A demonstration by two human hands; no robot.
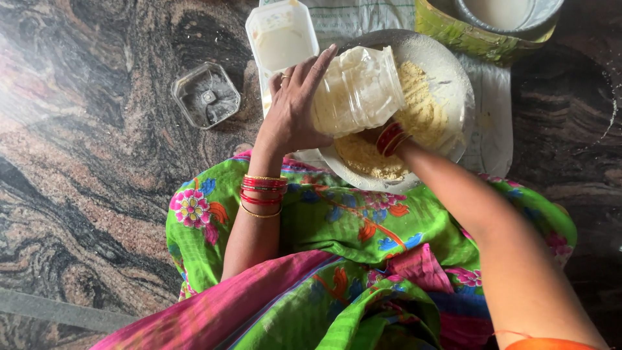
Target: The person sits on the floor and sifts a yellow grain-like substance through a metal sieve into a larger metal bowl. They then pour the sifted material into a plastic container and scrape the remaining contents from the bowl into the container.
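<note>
Green floral cloth (337,220) covered the lap. Left hand (291,110) was clasped around a clear plastic jar (359,91), tilted mouth-down over a white plate (453,78); right fingers were hidden behind the jar, their state unknowable.

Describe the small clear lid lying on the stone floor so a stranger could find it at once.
Start at the round plate of yellow flour. Go left, past the white tub, onto the marbled floor. The lid lies alone there: square, see-through, with a knob in its middle.
</note>
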